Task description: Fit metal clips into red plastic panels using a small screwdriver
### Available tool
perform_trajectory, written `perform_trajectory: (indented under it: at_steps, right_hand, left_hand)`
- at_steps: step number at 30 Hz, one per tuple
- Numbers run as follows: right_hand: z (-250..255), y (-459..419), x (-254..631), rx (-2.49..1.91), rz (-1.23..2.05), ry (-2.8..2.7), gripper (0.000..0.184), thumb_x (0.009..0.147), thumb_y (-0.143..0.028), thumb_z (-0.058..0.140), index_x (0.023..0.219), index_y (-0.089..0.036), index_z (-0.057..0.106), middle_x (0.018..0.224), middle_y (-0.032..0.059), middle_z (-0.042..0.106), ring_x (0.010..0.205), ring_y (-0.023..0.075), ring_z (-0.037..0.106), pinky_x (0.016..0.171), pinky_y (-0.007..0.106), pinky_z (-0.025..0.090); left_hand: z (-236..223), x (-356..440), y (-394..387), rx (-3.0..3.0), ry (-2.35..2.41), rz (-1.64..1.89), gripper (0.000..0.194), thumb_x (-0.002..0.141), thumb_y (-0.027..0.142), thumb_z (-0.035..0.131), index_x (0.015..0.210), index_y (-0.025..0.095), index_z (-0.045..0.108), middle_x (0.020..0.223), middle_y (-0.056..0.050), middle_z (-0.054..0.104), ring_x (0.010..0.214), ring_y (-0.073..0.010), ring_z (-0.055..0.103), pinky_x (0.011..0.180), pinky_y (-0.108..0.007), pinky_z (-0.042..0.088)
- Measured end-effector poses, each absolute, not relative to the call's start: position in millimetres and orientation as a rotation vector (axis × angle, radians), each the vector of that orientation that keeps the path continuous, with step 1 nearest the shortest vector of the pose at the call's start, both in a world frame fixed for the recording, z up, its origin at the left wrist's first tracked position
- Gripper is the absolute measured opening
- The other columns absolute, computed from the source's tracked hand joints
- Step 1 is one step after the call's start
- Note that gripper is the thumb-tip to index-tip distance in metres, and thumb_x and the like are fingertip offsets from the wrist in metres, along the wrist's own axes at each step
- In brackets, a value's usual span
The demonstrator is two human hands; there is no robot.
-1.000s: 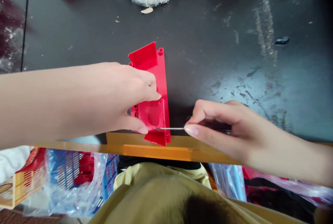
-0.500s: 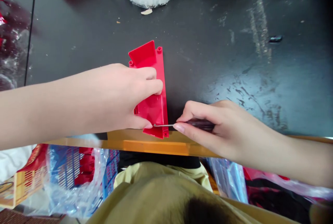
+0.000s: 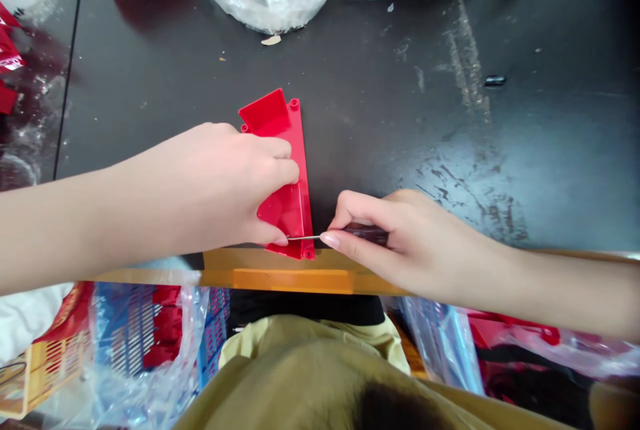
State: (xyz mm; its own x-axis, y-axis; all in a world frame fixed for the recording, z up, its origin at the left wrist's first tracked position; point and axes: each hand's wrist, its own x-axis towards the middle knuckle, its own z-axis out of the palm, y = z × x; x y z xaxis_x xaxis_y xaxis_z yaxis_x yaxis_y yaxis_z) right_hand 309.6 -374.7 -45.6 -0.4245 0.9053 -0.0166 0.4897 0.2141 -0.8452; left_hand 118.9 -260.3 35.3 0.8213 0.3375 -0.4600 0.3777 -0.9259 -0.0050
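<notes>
The left hand (image 3: 240, 180) clasps the red part (image 3: 287, 207), lengthwise from the near edge of the worktop (image 3: 380, 117), while the right hand (image 3: 415, 243) pinches a crosswise tool (image 3: 370, 236).

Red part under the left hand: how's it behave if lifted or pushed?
Likely stiff: the red part looks like molded plastic with crisp edges. Probably light, given its thin walls. May slide if pushed: the tabletop has a smooth sheen.

A red plastic panel (image 3: 297, 193) with round corner bosses and raised end flaps lies roughly 12-to-6 o'clock; a dark-handled tool (image 3: 369, 235), slim metal shaft toward 9, crosses its 6-o'clock end.
</notes>
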Motion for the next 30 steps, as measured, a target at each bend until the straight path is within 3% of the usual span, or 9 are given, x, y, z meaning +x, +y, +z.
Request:
perform_trajectory:
  at_steps: [6,13,18,30]
  right_hand:
    - [-46.1,-375.0,309.8,-1.274,1.141,-1.99,0.019,0.096,-0.03,0.052,0.08,-0.02,0.053,0.05,-0.0099,0.044,0.041,0.0053,0.029,0.048,0.023,0.023]
    - [-45.3,-375.9,308.5,-1.331,1.158,-1.981,0.02,0.095,-0.031,0.051,0.079,-0.021,0.052,0.048,-0.0098,0.041,0.042,0.0062,0.027,0.048,0.023,0.022]
    - [-44.7,-375.1,308.1,-1.335,1.171,-1.949,0.019,0.095,-0.029,0.052,0.078,-0.021,0.051,0.048,-0.0102,0.038,0.043,0.0062,0.028,0.048,0.023,0.023]
    - [-36.7,-370.0,305.8,-1.474,1.351,-1.848,0.022,0.092,-0.027,0.052,0.071,-0.02,0.049,0.047,-0.0099,0.042,0.041,0.0055,0.03,0.046,0.022,0.023]
  left_hand:
    - [36.1,123.1,-256.9,2.879,0.528,-0.826,0.027,0.08,0.05,0.062,0.083,0.024,0.064,0.083,-0.002,0.066,0.057,-0.0156,0.054,0.055,-0.032,0.029]
    - [32.4,123.0,-261.1,2.981,0.599,-0.742,0.041,0.073,0.064,0.065,0.077,0.023,0.061,0.074,-0.001,0.064,0.052,-0.0157,0.053,0.052,-0.032,0.024]
    - [35.8,122.6,-263.9,2.998,0.581,-0.715,0.035,0.079,0.056,0.062,0.069,0.022,0.06,0.071,-0.001,0.066,0.053,-0.0139,0.053,0.053,-0.032,0.024]
    - [38.5,127.7,-257.1,2.879,0.647,-0.73,0.025,0.082,0.05,0.065,0.077,0.026,0.069,0.078,0.001,0.07,0.063,-0.0168,0.059,0.058,-0.03,0.03]
